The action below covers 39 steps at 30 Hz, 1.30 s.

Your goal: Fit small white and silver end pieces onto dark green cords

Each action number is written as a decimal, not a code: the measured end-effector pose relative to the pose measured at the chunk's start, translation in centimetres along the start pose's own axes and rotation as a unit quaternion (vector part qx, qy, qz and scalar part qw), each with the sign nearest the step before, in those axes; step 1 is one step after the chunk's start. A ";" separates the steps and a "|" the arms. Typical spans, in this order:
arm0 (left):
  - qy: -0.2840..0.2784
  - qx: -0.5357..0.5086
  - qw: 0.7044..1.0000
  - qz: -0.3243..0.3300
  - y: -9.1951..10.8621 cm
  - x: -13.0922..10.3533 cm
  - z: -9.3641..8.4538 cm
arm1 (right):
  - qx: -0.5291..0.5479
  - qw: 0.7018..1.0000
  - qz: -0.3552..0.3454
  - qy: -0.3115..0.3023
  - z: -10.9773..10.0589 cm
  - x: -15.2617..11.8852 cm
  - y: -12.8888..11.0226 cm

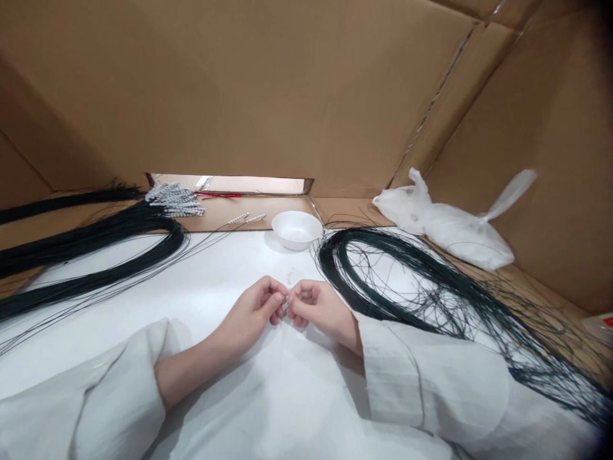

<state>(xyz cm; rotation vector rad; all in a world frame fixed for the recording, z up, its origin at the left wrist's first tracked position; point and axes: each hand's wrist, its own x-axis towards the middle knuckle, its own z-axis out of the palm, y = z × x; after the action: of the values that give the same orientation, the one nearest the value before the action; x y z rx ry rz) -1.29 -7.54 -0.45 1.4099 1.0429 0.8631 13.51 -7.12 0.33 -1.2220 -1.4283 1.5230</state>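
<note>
My left hand and my right hand meet over the white tabletop, fingertips almost touching. Both are closed in a pinch, thumb against fingers. Something tiny shows between the fingertips, too small to name. A white bowl stands just beyond my hands. Left of the bowl lie two thin cords ending in black-and-white beaded-looking tips. A looped bundle of dark cords spreads loosely to the right, partly under my right sleeve.
At left lies a thick bundle of dark cords, with a cluster of white speckled ends. A red strip lies near a slot in the cardboard wall. Tied white plastic bags rest at the back right.
</note>
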 end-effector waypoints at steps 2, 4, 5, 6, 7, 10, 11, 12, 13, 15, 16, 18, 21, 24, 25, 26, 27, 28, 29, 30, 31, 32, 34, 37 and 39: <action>-0.002 0.000 1.000 0.000 0.0 0.0 0.0 | -0.003 1.000 -0.005 -0.002 0.0 -0.1 0.0; -0.005 0.001 1.000 0.000 -0.1 0.0 -0.1 | -0.004 1.000 -0.010 -0.002 0.0 -0.1 0.0; -0.006 0.002 1.000 0.001 -0.1 0.0 -0.1 | -0.006 1.000 -0.012 -0.002 0.0 -0.1 0.0; -0.007 0.004 1.000 0.001 -0.1 0.0 -0.1 | -0.007 1.000 -0.012 0.000 0.0 -0.1 0.0; -0.007 0.007 1.000 0.003 -0.2 0.0 0.0 | -0.009 1.000 -0.011 0.002 0.1 -0.1 0.0; -0.005 0.019 1.000 0.017 -0.2 -0.2 0.1 | -0.011 1.000 -0.010 0.012 0.2 0.0 0.0; -0.005 0.024 0.999 0.023 -0.2 -0.2 0.2 | -0.011 1.000 -0.012 0.014 0.2 0.0 0.1; -0.004 0.031 0.999 0.029 -0.1 -0.2 0.2 | -0.011 1.000 -0.014 0.014 0.2 0.0 0.1; 0.000 0.043 0.998 0.035 -0.1 -0.2 0.2 | -0.011 1.000 -0.015 0.013 0.2 0.0 0.1; 0.011 0.075 0.996 0.039 0.0 -0.2 0.1 | -0.012 1.000 -0.015 0.013 0.2 0.0 0.1; 0.016 0.093 0.995 0.044 0.1 -0.2 0.1 | -0.013 1.000 -0.013 0.016 0.2 0.1 0.1; 0.019 0.125 0.990 0.059 0.1 -0.2 -0.1 | -0.016 1.000 -0.013 0.023 0.2 0.1 0.2; 0.019 0.177 0.980 0.092 0.0 -0.4 -0.2 | -0.025 0.999 -0.031 0.023 0.2 0.0 0.4; 0.035 0.236 0.964 0.116 -0.1 -0.7 -0.1 | -0.034 0.998 -0.053 0.016 0.2 0.0 0.7; 0.040 0.248 0.961 0.120 -0.2 -0.7 -0.1 | -0.035 0.998 -0.052 0.014 0.2 0.0 0.8; 0.043 0.254 0.959 0.120 -0.1 -0.8 0.0 | -0.035 0.998 -0.049 0.013 0.2 0.0 0.8; 0.044 0.255 0.959 0.120 -0.1 -0.8 0.0 | -0.033 0.998 -0.045 0.013 0.2 0.1 0.9; 0.044 0.253 0.959 0.120 -0.1 -0.8 0.0 | -0.031 0.999 -0.041 0.013 0.2 0.1 0.9; 0.044 0.250 0.960 0.121 -0.1 -0.9 0.0 | -0.029 0.999 -0.039 0.015 0.2 0.1 0.9; 0.045 0.246 0.961 0.122 0.0 -0.9 0.0 | -0.027 0.999 -0.040 0.016 0.2 0.1 0.9; 0.045 0.241 0.961 0.123 0.0 -0.9 0.0 | -0.025 0.999 -0.041 0.017 0.2 0.1 0.9; 0.046 0.238 0.962 0.124 0.0 -1.0 0.0 | -0.024 0.999 -0.042 0.018 0.2 0.1 0.9; 0.055 0.243 0.960 0.125 0.0 -1.0 0.0 | -0.025 0.999 -0.044 0.018 0.1 0.1 0.8; 0.071 0.265 0.954 0.123 0.1 -1.1 0.0 | -0.030 0.998 -0.051 0.014 0.0 0.1 0.9; 0.077 0.259 0.956 0.118 0.2 -1.0 0.0 | -0.031 0.998 -0.054 0.013 -0.1 0.1 0.9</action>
<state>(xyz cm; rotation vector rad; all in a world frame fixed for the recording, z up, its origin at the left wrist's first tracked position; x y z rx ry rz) -1.65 -8.51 -0.17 1.9626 1.2996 0.9210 13.65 -7.17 -0.59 -1.1768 -1.5113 1.3946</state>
